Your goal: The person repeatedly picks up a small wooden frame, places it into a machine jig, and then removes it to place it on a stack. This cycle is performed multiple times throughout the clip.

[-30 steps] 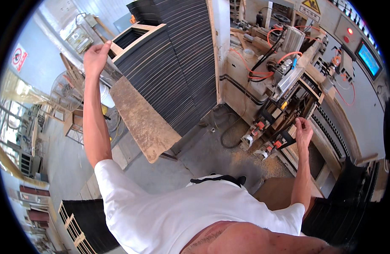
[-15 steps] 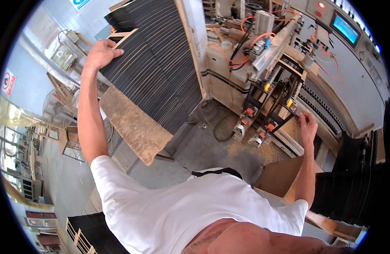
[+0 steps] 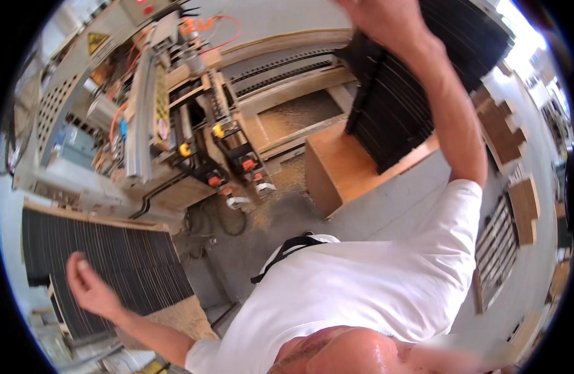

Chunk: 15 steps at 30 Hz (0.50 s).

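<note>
Sawdust [image 3: 262, 215] dusts the grey floor [image 3: 237, 240] below a machine [image 3: 143, 118]. From my remote seat I see the left forearm [image 3: 153, 336] angled outward, its left hand [image 3: 92, 293] loose, released, thumb and fingers parted before the left black stack [image 3: 115, 249]. The right forearm [image 3: 449, 112] stretches up past the right black stack [image 3: 393, 118] on a wooden box [image 3: 324, 181]; the right hand [image 3: 390, 25] is cropped, so I can't tell its grip.

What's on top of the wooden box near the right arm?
A stack of thin black pieces stands on the wooden box, with bare wood showing beside it. The surface under the stack is covered, and the right forearm hides part of the stack.
</note>
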### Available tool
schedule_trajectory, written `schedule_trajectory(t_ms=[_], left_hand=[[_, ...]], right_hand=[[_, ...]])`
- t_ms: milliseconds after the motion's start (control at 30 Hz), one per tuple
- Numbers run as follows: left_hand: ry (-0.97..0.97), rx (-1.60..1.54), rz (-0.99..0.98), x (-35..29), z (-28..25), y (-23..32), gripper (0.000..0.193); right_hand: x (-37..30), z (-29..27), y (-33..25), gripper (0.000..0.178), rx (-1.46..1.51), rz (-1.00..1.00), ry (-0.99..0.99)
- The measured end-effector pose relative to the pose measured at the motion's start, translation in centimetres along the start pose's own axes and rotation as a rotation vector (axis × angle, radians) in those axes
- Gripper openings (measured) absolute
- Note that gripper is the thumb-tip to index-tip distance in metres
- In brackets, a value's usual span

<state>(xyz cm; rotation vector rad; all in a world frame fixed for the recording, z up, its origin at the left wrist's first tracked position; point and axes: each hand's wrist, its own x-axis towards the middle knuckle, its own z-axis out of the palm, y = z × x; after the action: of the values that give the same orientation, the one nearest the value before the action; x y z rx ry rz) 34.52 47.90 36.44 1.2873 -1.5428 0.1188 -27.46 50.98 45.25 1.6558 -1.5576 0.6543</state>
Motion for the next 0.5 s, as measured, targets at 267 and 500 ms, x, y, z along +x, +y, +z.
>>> schedule_trajectory(t_ms=[267,500], left_hand=[[-0.812,-0.664,-0.318,-13.2,26.1,3.3,0.03],[-0.848,-0.869,-0.517,-11.7,39.7,1.4,0.029]], right_hand=[[1.5,-12.5,9.8,0.024,-0.438,0.427,-0.178],[-1.0,-14.9,25.2,0.047,-0.256,0.38,-0.475]])
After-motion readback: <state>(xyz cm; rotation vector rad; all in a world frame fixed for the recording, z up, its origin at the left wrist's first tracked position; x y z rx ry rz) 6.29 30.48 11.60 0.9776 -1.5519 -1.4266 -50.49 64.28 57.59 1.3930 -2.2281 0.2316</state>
